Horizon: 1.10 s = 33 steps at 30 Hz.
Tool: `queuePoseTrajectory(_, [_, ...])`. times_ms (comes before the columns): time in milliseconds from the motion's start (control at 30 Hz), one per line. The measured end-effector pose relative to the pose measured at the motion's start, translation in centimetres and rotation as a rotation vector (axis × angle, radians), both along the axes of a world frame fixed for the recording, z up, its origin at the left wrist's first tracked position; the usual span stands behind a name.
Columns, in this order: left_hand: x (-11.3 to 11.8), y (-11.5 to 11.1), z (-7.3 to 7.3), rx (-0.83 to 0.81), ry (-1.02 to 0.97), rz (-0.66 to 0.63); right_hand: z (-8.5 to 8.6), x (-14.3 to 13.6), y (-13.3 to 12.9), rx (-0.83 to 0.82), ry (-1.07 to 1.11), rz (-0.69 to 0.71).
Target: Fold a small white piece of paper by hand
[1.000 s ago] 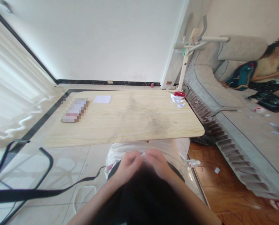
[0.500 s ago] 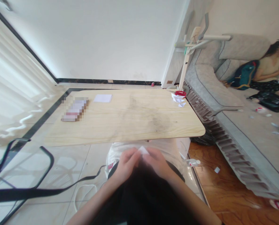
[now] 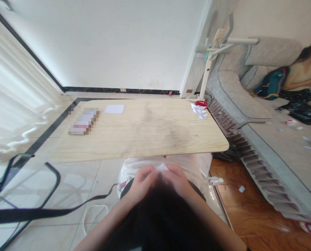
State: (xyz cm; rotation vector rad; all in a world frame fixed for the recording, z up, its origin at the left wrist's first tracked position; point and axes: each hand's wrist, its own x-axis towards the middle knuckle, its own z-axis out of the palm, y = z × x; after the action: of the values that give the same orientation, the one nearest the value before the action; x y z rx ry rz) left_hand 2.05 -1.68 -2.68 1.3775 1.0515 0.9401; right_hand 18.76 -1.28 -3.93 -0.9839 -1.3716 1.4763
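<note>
Left hand (image 3: pixel 144 179) and right hand (image 3: pixel 176 177): fingers closed, pinching paper (image 3: pixel 162 167) between them over the lap, likely to steady small folds. Scissors (image 3: pixel 201 104) parked at bench (image 3: pixel 134 134) edge, probably for elbow room.

1 held ppr (image 3: pixel 162 168), 1 tbl (image 3: pixel 134 134), 1 ppr stack (image 3: pixel 115 109), 1 scissors (image 3: pixel 201 104), prob. 3 folded pcs (image 3: pixel 199 110).

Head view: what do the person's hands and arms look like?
The left hand and right hand are ungloved. The forearms are bare, with no watch or bracelet visible. The top is black. Fingers are too blurred to rule out rings.
</note>
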Motion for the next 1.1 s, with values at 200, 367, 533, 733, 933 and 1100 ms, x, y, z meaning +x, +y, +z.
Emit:
queuePoseTrajectory(200, [-0.2, 0.1, -0.3, 0.034, 0.003, 0.042, -0.4, -0.1, 0.1, 0.025, -0.002, -0.015])
queuePoseTrajectory(367, [-0.4, 0.3, -0.8, 0.031, -0.028, 0.065, -0.5, 0.1, 0.1, 0.021, -0.007, -0.05])
queuePoseTrajectory(533, [-0.5, 0.3, -1.1, 0.019, -0.083, 0.034, 0.0, 0.3, 0.0, 0.066, -0.036, -0.04])
queuePoseTrajectory(733, [-0.4, 0.4, -0.7, 0.019, -0.075, 0.004, 0.4, 0.3, 0.0, 0.078, -0.035, -0.011])
queuePoseTrajectory(933, [-0.2, 0.3, -0.4, 0.054, -0.04, 0.033, 0.5, 0.1, 0.2, 0.055, -0.082, -0.013])
queuePoseTrajectory(1100, [-0.1, 0.3, -0.3, 0.077, -0.009, -0.008, 1.0, -0.1, 0.1, 0.082, -0.087, 0.014])
